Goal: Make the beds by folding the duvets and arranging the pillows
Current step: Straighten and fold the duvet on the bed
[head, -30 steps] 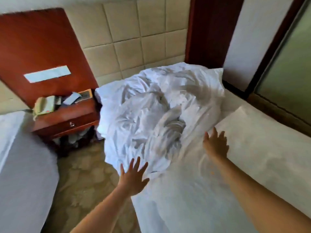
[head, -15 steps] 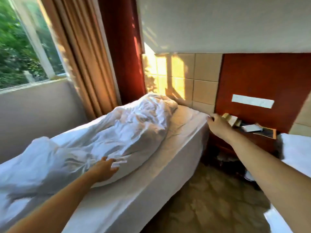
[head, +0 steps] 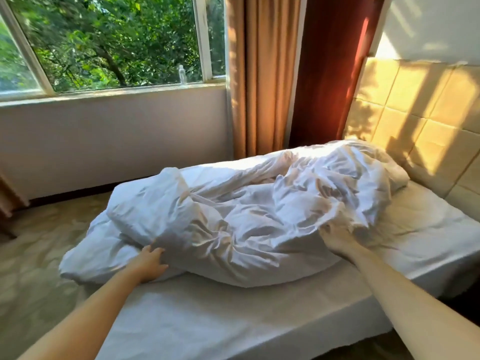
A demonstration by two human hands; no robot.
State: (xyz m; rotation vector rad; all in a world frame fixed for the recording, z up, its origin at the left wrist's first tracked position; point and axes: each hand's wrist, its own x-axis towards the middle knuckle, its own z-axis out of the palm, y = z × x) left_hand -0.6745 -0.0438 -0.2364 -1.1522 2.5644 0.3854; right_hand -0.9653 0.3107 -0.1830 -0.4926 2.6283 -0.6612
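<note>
At lower left, our left hand (head: 150, 263) grips a fold of the crumpled white fabric duvet (head: 246, 219). The duvet lies heaped on the white-sheeted bed (head: 233, 320), its long axis running from centre left to upper right. At centre right, our right hand (head: 337, 241) meets its near edge, too blurred to tell its grip.

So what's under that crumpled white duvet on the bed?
Only the white sheet shows around the duvet. Anything beneath the heap, a pillow perhaps, is covered.
</note>
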